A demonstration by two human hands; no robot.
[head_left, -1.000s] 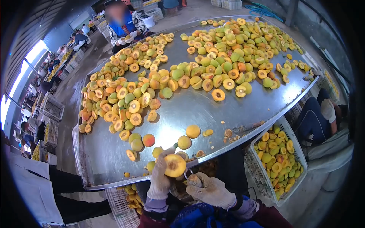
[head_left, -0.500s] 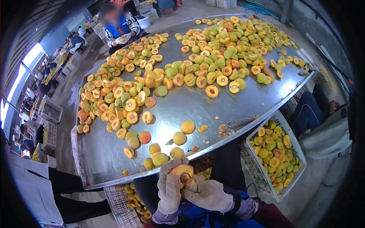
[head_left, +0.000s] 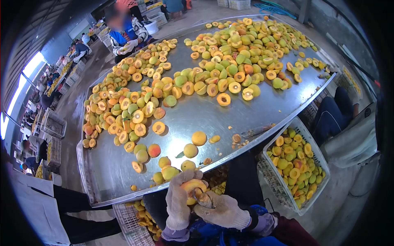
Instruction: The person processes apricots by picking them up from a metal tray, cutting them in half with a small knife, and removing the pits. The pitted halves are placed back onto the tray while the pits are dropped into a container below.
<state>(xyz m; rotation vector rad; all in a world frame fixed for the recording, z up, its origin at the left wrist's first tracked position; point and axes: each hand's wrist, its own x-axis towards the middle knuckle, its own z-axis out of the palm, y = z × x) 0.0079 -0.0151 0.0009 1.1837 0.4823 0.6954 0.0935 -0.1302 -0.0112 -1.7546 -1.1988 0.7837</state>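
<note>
My gloved left hand [head_left: 178, 205] is closed around a cut yellow peach [head_left: 191, 187], its orange flesh turned toward my right hand. My right hand [head_left: 225, 211], also gloved, grips a small pitting tool [head_left: 204, 199]; its end meets the middle of the peach, and the glove hides much of the handle. Both hands are over my lap, just below the near edge of the metal table [head_left: 230, 123]. Nearest to them on the table lie a yellow-green peach [head_left: 170, 172] and another peach [head_left: 188, 165].
Halved peaches [head_left: 246, 41] are heaped across the table's far side. A metal tool [head_left: 256, 131] lies by the near edge. On the right stands a white crate [head_left: 321, 192] of peach halves; another crate [head_left: 133, 229] is below the table. Another person [head_left: 127, 37] works across the table.
The view has shifted slightly, so the table and fruit appear a little to the left. Both hands keep their hold, with the tool still at the peach's middle.
</note>
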